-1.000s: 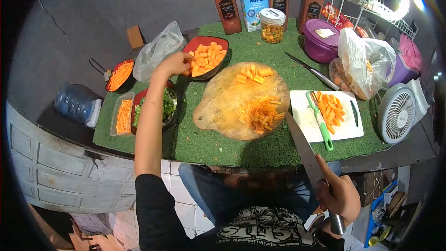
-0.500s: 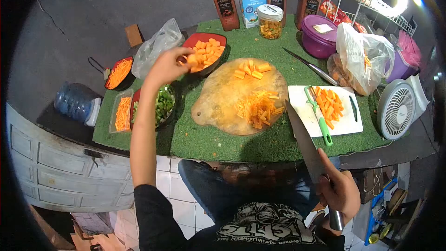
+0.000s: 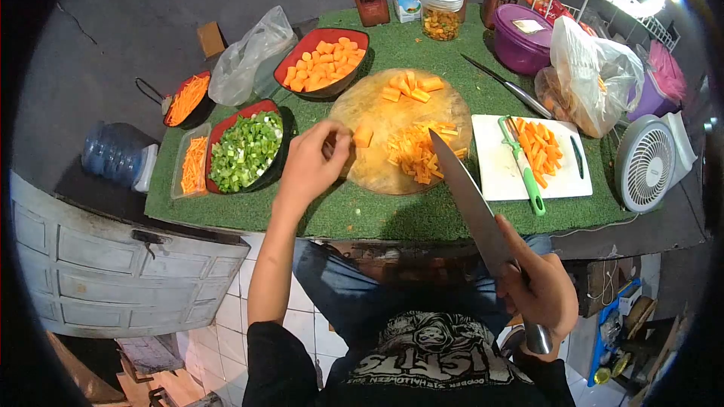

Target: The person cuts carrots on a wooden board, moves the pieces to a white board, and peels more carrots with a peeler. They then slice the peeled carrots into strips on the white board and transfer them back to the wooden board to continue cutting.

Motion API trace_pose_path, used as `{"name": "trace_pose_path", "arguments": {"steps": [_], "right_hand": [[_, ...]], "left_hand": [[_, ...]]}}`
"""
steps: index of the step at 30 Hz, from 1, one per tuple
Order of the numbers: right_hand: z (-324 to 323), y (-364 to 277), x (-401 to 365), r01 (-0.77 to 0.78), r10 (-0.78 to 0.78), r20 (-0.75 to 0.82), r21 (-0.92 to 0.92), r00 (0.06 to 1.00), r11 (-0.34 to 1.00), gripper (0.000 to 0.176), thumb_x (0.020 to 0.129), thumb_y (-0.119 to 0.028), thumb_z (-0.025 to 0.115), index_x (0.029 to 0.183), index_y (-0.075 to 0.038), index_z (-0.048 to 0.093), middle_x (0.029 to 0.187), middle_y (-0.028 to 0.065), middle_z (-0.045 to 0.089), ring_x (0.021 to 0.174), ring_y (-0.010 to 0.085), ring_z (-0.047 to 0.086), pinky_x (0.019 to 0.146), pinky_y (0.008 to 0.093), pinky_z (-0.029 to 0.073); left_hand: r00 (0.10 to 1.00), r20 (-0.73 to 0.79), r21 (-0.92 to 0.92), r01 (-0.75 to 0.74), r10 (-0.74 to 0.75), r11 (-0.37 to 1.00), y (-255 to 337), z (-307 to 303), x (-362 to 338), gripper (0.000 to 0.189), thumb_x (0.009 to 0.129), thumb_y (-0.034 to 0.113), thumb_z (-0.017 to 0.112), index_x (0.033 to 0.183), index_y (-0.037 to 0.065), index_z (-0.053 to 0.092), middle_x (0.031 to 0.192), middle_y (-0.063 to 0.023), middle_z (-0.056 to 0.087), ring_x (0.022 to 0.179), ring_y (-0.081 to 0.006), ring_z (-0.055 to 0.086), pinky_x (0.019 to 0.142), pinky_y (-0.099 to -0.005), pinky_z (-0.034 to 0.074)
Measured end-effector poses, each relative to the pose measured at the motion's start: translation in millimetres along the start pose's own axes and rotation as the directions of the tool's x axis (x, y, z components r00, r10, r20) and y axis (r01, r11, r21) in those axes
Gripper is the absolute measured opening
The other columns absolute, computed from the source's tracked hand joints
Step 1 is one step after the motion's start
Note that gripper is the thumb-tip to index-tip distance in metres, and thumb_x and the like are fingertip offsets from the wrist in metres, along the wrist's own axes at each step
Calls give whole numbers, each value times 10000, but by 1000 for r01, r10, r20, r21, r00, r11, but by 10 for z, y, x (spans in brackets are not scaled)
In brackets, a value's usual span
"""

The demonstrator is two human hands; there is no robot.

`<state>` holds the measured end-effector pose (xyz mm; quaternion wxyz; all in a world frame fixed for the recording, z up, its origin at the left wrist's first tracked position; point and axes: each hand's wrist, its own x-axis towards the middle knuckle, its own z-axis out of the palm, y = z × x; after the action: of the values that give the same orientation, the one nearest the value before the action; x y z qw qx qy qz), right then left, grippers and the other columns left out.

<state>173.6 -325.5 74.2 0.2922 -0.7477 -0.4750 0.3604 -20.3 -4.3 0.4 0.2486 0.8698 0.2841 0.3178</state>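
Note:
My left hand [image 3: 317, 154] is at the left part of the round wooden cutting board [image 3: 358, 169], fingers curled, with a carrot chunk [image 3: 363, 136] at its fingertips. My right hand [image 3: 539, 294] grips the handle of a large kitchen knife [image 3: 475, 211], its blade pointing up and left so the tip is over the chopped carrot sticks [image 3: 418, 152]. Thicker carrot slices [image 3: 411, 86] lie at the board's far side. Behind the board is a red and black bowl [image 3: 283, 75] of carrot chunks.
To the left are a bowl of chopped green onions [image 3: 247, 151], a tray of shredded carrot [image 3: 194, 162] and a small bowl of shreds [image 3: 188, 100]. A white cutting board [image 3: 494, 181] with a green-handled peeler [image 3: 522, 166] lies right, near a fan [image 3: 647, 169] and another knife [image 3: 507, 84].
My left hand has moved from the carrot bowl down and right to the wooden board, where a carrot chunk now shows at its fingertips. The knife has shifted slightly left and up over the sticks.

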Motion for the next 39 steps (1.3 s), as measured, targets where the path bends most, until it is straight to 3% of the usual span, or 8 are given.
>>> {"name": "trace_pose_path", "arguments": {"steps": [4,10,12,15,19,23,25,39], "right_hand": [[18,43,2,55,-55,-23,22,998,998,745,863,57,509,1559,-135,326,602,98,640,514,236,677,534,362,542],[9,4,-60,-7,8,-69,18,998,1000,733,864,65,499,1554,-122,340,599,92,639,504,216,670,519,343,535],[14,28,-67,-6,8,-56,30,998,1000,730,867,62,496,1556,-124,337,598,88,639,501,215,667,522,342,536],[59,28,-30,-8,9,-36,41,999,999,718,873,54,493,1553,-121,341,591,91,629,495,216,659,527,345,535],[145,21,124,51,-51,29,23,998,998,721,868,41,505,1549,-120,331,597,153,612,509,297,660,544,410,533],[345,-77,328,197,-198,11,-147,980,969,744,856,17,536,1551,-89,291,627,205,611,548,385,651,561,482,518],[473,-79,471,423,-430,-4,-170,903,890,791,853,-5,560,1563,-49,213,660,222,627,585,434,633,581,528,503],[719,-296,840,418,-402,124,-383,907,824,833,844,-22,596,1568,-23,184,660,205,624,565,410,619,582,508,509]], "left_hand": [[999,-29,30,41,-40,999,51,112,174,327,864,202,752,1096,-19,682,820,-108,672,654,-186,621,651,-310,511],[959,272,125,44,-77,991,147,4,203,325,837,210,770,1060,-17,702,871,-115,696,712,-169,643,679,-309,519],[956,190,43,220,-224,975,205,-17,57,305,843,159,773,1089,-5,695,936,-95,722,759,-133,654,696,-287,523],[958,8,-234,281,-287,931,-41,233,-223,300,854,105,771,1125,11,684,1009,-79,737,863,-123,685,752,-267,537],[955,-123,-234,237,-271,943,-4,292,-410,305,869,73,756,1153,10,667,1075,-104,734,1045,-163,689,881,-279,533],[961,-130,-221,212,-244,952,10,278,-431,324,864,74,762,1165,10,663,1074,-107,733,1019,-164,694,878,-285,536],[946,-225,-316,156,-234,936,47,293,-455,267,869,72,754,1120,7,690,1041,-105,737,952,-158,704,842,-279,543],[935,-338,-182,45,-105,982,65,243,-407,115,841,57,757,928,-18,745,870,-130,736,776,-217,714,712,-301,535]]}}
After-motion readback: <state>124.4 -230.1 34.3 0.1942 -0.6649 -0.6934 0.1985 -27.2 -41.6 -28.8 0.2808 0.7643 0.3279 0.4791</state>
